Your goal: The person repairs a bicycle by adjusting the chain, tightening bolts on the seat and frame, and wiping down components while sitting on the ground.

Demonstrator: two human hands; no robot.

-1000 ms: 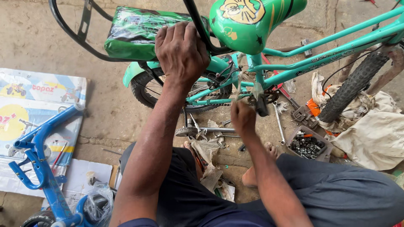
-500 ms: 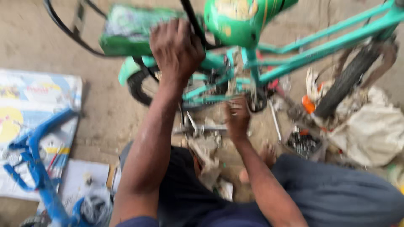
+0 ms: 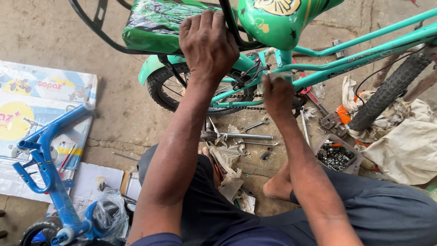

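Pressing down on the stiff, weighty green bicycle (image 3: 318, 68) standing on the floor, the left hand (image 3: 208, 43) is clenching its black seat bar (image 3: 230, 27) while the right hand (image 3: 277, 93) is pinching a part by the frame tube.

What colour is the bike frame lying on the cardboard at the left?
Blue frame, clearest in the head view, lying on the printed cardboard.

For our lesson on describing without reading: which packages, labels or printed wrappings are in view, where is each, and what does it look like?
Flattened cardboard box: on the ground at far left, under the blue bicycle frame; white and blue with yellow circle and small pictures.
Plastic wrap on carrier pad: top centre, beside the left hand; clear over green.
Decal on green seat: top, above the right hand; yellowish emblem.
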